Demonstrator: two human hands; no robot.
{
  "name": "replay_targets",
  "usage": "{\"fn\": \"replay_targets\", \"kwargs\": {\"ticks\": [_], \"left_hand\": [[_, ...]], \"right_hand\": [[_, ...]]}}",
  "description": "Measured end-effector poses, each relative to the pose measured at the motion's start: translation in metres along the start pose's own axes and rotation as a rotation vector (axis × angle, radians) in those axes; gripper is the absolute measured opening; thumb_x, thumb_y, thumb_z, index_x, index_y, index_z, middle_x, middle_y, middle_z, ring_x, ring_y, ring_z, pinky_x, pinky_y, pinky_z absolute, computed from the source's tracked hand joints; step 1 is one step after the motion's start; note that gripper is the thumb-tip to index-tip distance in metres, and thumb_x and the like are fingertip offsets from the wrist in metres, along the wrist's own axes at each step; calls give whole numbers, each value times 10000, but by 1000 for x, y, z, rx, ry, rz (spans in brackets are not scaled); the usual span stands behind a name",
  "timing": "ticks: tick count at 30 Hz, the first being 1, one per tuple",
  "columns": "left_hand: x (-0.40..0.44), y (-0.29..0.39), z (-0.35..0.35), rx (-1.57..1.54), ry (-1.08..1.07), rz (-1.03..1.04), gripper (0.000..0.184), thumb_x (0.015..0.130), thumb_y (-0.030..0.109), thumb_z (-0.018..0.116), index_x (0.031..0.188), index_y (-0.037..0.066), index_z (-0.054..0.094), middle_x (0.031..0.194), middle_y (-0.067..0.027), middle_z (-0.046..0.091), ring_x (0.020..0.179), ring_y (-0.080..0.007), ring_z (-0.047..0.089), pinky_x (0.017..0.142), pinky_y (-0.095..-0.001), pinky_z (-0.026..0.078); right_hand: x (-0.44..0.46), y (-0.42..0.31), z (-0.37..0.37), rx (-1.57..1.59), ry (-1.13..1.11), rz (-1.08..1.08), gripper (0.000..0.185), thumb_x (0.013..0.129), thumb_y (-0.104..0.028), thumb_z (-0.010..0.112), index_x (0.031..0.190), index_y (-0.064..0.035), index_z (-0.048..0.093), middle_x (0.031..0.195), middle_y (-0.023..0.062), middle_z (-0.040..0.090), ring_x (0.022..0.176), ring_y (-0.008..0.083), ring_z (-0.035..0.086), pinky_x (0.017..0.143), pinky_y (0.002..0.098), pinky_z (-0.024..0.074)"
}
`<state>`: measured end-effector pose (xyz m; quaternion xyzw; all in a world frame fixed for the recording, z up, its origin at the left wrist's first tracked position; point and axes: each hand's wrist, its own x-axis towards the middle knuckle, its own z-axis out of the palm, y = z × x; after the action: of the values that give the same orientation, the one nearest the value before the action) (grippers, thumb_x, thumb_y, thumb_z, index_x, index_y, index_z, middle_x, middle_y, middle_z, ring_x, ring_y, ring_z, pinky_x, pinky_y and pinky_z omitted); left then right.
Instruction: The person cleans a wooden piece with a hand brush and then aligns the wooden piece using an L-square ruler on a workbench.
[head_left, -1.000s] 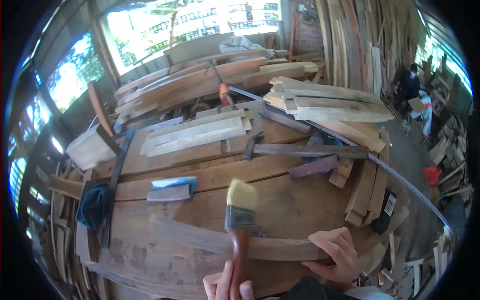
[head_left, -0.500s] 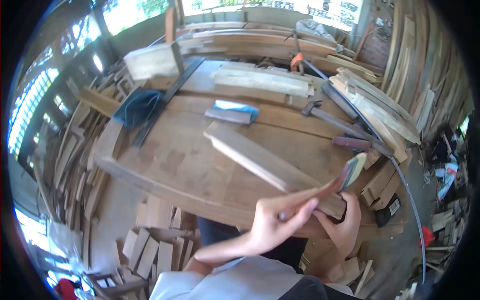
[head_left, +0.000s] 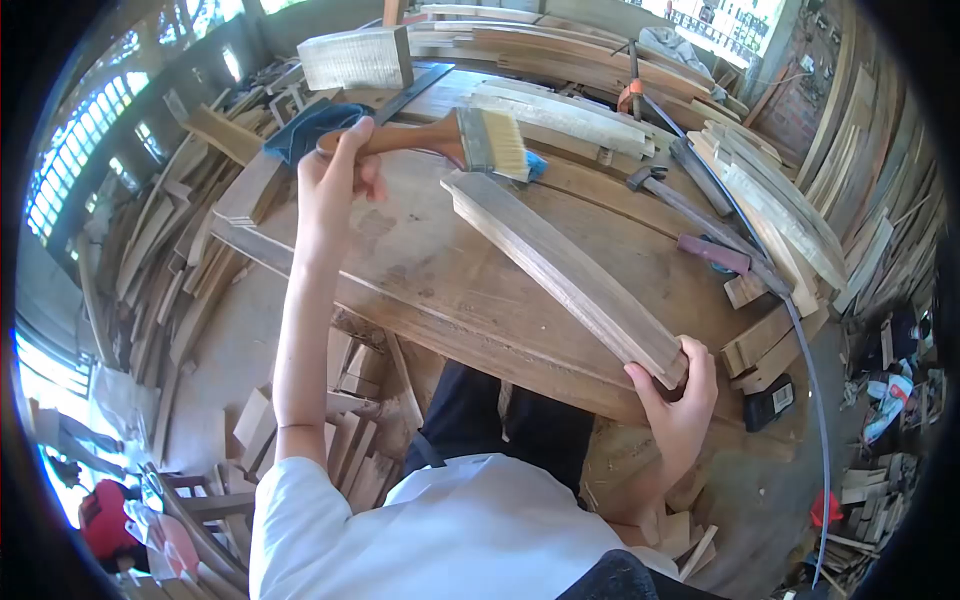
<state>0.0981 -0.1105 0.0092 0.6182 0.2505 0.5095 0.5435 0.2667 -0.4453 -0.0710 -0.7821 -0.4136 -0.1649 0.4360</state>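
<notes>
My left hand (head_left: 345, 170) is closed round the wooden handle of a wide paintbrush (head_left: 490, 143), raised over the far left part of the workbench (head_left: 400, 260). The pale bristles point right, above the far end of a long wooden piece (head_left: 570, 270). This piece lies slantwise across the bench. At its near right end, my right hand (head_left: 680, 395) grips it between thumb and fingers. Behind the brush, a blue packet (head_left: 536, 165) is mostly hidden.
A blue cloth (head_left: 300, 135) and a wood block (head_left: 355, 58) are at the back left. To the right lie a hammer (head_left: 700, 215), a purple piece (head_left: 713, 253), stacked boards (head_left: 780, 210) and a black object (head_left: 768, 403). Offcuts (head_left: 350, 440) cover the floor.
My left hand has swung with the brush from the piece's near right end to its far left end. My right hand keeps hold of the near end. The view has shifted left and down.
</notes>
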Motion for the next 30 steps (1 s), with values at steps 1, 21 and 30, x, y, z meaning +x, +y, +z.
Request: {"fn": "replay_targets", "kwargs": {"ticks": [1, 21, 30], "left_hand": [[0, 8, 3, -26, -32, -18, 348, 945, 293, 639, 682, 71, 585, 558, 16, 502, 451, -90, 503, 447, -225, 360], [51, 34, 0, 404, -409, -85, 337, 939, 262, 654, 721, 14, 584, 521, 12, 500, 388, -96, 513, 380, -227, 393], [20, 66, 29, 500, -317, 325, 393, 980, 296, 620, 705, 17, 642, 554, -11, 599, 477, -83, 597, 457, -219, 458]], "right_hand": [[0, 0, -1, -10, -4, -8, 517, 708, -262, 868, 1056, -18, 572, 919, 147, 581, 834, 317, 554, 721, 399, 440], [3, -9, -3, 45, -17, 42, 518, 668, -228, 883, 1041, -17, 593, 880, 137, 592, 792, 317, 545, 704, 391, 432], [1, -10, -1, 126, 10, 162, 579, 712, -191, 869, 1182, -26, 573, 1063, 141, 604, 983, 291, 579, 849, 364, 455]]}}
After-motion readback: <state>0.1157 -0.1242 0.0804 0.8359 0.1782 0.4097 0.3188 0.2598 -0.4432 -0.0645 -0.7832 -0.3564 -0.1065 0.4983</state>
